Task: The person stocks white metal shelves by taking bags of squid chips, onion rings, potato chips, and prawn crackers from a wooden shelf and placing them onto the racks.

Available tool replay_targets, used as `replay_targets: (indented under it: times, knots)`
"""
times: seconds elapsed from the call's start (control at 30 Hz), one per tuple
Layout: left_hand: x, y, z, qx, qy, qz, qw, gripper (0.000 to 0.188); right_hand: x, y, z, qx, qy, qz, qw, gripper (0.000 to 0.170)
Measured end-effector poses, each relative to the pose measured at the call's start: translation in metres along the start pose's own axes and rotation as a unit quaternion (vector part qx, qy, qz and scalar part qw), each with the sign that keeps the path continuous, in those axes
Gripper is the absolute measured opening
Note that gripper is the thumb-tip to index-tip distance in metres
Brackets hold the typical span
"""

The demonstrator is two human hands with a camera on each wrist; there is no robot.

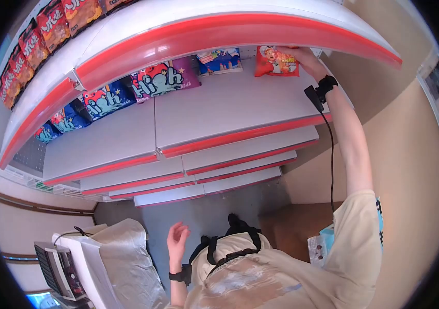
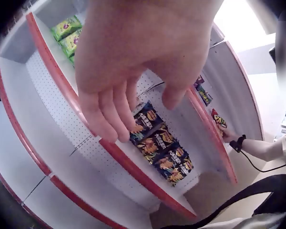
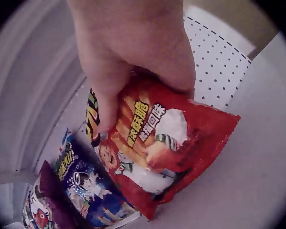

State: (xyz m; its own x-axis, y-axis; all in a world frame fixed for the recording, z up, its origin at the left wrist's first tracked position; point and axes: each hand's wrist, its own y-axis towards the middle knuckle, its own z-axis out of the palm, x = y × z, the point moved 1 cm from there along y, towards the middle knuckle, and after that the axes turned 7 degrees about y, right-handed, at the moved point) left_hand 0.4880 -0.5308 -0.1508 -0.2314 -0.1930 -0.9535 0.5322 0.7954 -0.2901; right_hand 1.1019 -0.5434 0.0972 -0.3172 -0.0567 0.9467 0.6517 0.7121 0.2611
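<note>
My right hand (image 1: 307,57) grips a red snack bag (image 1: 275,63) near the right end of a white shelf (image 1: 240,105). In the right wrist view, the thumb and fingers of the right hand (image 3: 133,43) are curled over the top of the red bag (image 3: 176,138), which stands tilted against the shelf. Beside it is a blue snack bag (image 3: 88,183), then a purple bag (image 3: 50,202). My left hand (image 1: 178,237) hangs low before the body, fingers loosely bent and holding nothing. The left wrist view shows this left hand (image 2: 143,47) in front of the shelves.
Red snack bags (image 1: 52,33) line the upper shelf, whose red edge (image 1: 219,31) overhangs my right arm. Several High bags (image 1: 107,98) stand to the left. Black bags (image 2: 162,148) sit on a lower shelf. A cable (image 1: 331,159) hangs from the right wrist. A covered table (image 1: 126,247) stands lower left.
</note>
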Motion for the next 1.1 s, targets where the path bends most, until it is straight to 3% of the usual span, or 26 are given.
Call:
replay_targets:
  times: [0.17, 0.37, 0.5, 0.8, 0.87, 0.97, 1.1]
  knots:
    - [0.009, -0.007, 0.005, -0.044, 0.015, -0.017, 0.999, 0.034, -0.017, 0.024, -0.002, 0.013, -0.014, -0.042, 0.999, 0.066]
    - [0.014, -0.012, 0.018, -0.076, 0.008, -0.015, 0.997, 0.032, -0.052, 0.051, -0.013, -0.02, -0.013, 0.004, 1.0, 0.07]
    - [0.02, -0.014, 0.024, -0.087, 0.01, -0.005, 0.996, 0.032, -0.061, 0.062, -0.016, -0.012, -0.04, -0.029, 0.999, 0.071]
    - [0.031, -0.013, 0.022, -0.084, 0.04, 0.017, 0.996, 0.029, -0.022, 0.033, 0.002, 0.003, -0.06, -0.017, 0.998, 0.078]
    - [0.025, -0.015, 0.021, -0.08, 0.037, 0.022, 0.996, 0.029, -0.012, 0.025, 0.001, 0.054, -0.073, 0.039, 0.995, 0.081]
    - [0.026, -0.014, 0.015, -0.074, 0.031, 0.019, 0.997, 0.029, -0.002, 0.009, -0.002, 0.052, -0.057, 0.019, 0.997, 0.074]
    - [0.039, -0.007, 0.007, -0.053, 0.032, 0.025, 0.998, 0.028, -0.019, -0.001, -0.03, -0.036, -0.152, 0.041, 0.987, 0.081]
